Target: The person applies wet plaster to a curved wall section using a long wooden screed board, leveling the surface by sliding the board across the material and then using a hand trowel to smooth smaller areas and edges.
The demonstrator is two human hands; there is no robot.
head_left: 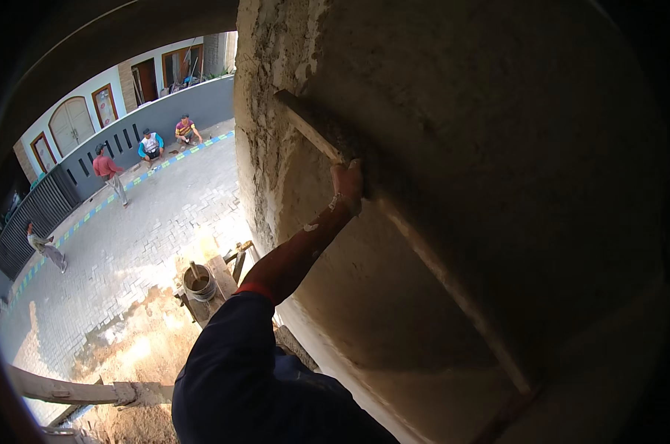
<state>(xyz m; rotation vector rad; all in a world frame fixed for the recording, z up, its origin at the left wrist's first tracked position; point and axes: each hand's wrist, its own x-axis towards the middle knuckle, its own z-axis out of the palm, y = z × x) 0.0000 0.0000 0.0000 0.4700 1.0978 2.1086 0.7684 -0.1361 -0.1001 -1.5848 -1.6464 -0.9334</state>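
My left hand [347, 181] grips a long, straight wooden board [442, 274], streaked with plaster, that lies diagonally against a rough plastered wall [542, 185]. The hand is near the board's upper part, with grey-white smears on my wrist. The board runs down to the lower right, where my right hand [522, 394] is at its lower end, dim in shadow, its fingers too dark to make out. The wall's left edge has an uneven, crumbly coat of plaster.
Below left, a bucket [199, 288] sits on a plank platform [224, 277]. A wooden beam [76, 388] crosses the lower left. A paved street [142, 244] holds several people [107, 169], standing or sitting, before a grey boundary wall [213, 100] and a white house.
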